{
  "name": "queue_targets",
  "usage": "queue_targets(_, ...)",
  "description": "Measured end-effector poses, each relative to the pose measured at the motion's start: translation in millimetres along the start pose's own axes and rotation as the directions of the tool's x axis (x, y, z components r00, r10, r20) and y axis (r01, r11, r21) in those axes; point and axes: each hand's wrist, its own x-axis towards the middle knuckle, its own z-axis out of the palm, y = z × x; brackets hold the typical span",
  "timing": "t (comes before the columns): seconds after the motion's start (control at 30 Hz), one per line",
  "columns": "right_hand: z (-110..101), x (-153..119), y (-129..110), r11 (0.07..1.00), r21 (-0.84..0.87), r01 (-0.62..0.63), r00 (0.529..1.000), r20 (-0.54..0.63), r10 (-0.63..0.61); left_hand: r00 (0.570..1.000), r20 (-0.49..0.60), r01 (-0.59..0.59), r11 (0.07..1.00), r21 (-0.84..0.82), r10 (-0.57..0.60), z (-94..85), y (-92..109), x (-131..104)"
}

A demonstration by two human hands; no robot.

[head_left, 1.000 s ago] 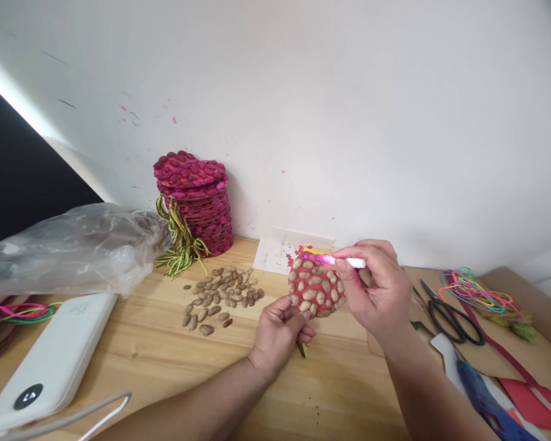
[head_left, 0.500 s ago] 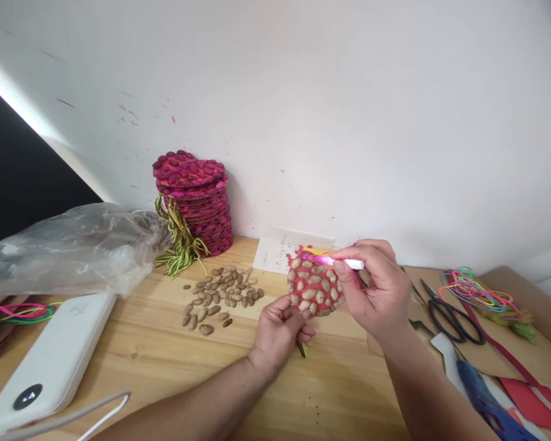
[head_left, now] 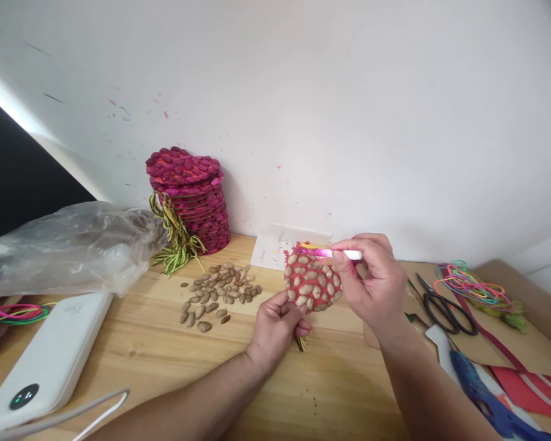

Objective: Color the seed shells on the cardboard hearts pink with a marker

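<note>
My left hand (head_left: 282,324) pinches the lower edge of a red disc (head_left: 312,283) covered with tan seeds, tilted above the wooden table. Green and yellow threads (head_left: 300,343) hang below that hand. My right hand (head_left: 371,278) is closed on a white pen-like stick (head_left: 350,254) with a pink-stained front part. Its pink end lies over the disc's top edge; whether it touches a seed I cannot tell. Loose tan seeds (head_left: 220,288) are spread on the table left of the disc. Behind them stands a stack of magenta seed-covered discs (head_left: 202,208) with a green-yellow tassel (head_left: 179,242).
At the left are a plastic bag (head_left: 73,245) and a white power bank (head_left: 50,355) with a cable. A paper card (head_left: 266,248) lies behind the disc. Black scissors (head_left: 445,309), colourful cords (head_left: 472,285) and a blue tool (head_left: 482,392) are at the right.
The whole view has shifted slightly, with most items now a little further left. The pen-like stick lies flatter above the disc's top edge. Both hands keep their holds.
</note>
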Motion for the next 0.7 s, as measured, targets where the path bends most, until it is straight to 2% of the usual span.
queue_targets(0.27, 0.1, 0.6, -1.1, 1.000, 0.018, -0.002, 1.000, -0.002, 0.002, 1.000, 0.006, 0.000, 1.000, -0.012, 0.000, 0.2, 1.8, -0.1)
queue_targets(0.4, 1.0, 0.2, -0.4, 0.999, -0.032, -0.013, 1.000, -0.023, 0.012, 1.000, -0.001, -0.003, 1.000, -0.014, 0.003, -0.2, 0.5, -0.2)
queue_targets(0.57, 0.0, 0.5, -0.7, 1.000, 0.017, -0.018, 1.000, -0.014, 0.018, 1.000, 0.000, 0.001, 1.000, -0.002, -0.001, -0.3, 0.3, -0.2)
queue_targets(0.7, 0.1, 1.0, -1.5, 0.999, -0.033, -0.001, 1.000, -0.021, 0.000, 1.000, -0.011, 0.007, 1.000, -0.003, -0.007, 0.7, 1.5, -0.5)
